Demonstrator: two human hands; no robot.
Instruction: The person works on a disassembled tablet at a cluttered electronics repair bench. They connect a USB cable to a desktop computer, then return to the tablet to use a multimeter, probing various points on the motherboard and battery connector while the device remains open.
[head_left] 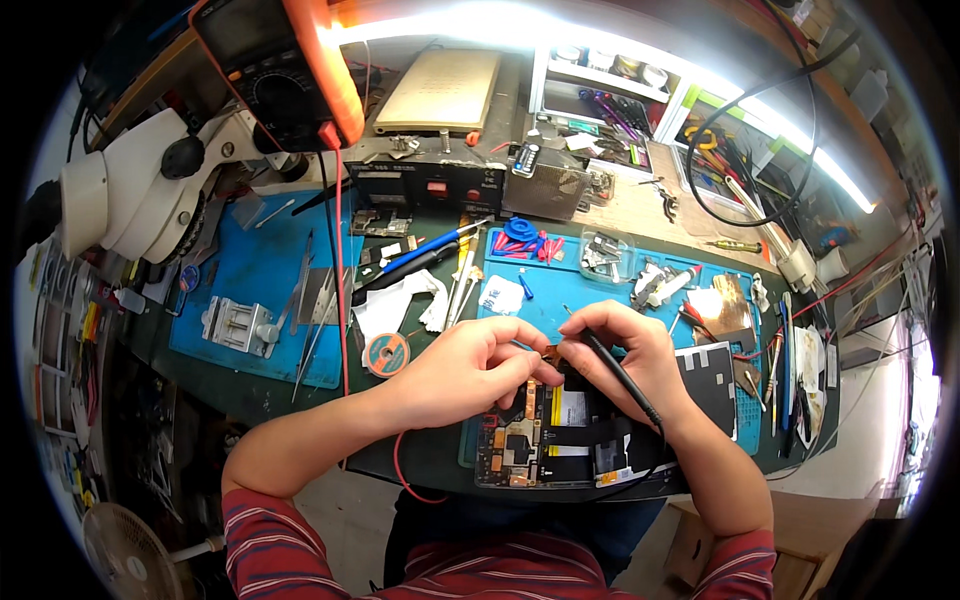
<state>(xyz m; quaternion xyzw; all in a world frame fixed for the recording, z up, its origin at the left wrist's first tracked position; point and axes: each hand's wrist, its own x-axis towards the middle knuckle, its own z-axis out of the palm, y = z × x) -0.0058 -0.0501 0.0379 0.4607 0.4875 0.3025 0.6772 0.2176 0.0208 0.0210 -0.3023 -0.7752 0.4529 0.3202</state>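
An opened tablet or similar device (517,445) lies in front of me, its circuit board and dark ribbon cables exposed. My left hand (465,370) reaches over its far left corner, thumb and fingertips pinched at a small orange-brown piece (551,355). What exactly the fingers grip is partly hidden. My right hand (640,350) is closed around a black multimeter probe (622,375), whose thin tip points up and away to the left. A black lead runs from the probe's lower end across the device. Both hands' fingertips nearly meet above the board.
A blue work mat (540,275) carries small parts, a clear plastic box (606,257) and red-handled bits. Left of it are a solder-wick spool (386,354), tweezers (318,335) and a metal clamp (240,325). An orange multimeter (285,75) and microscope (140,190) overhang the upper left.
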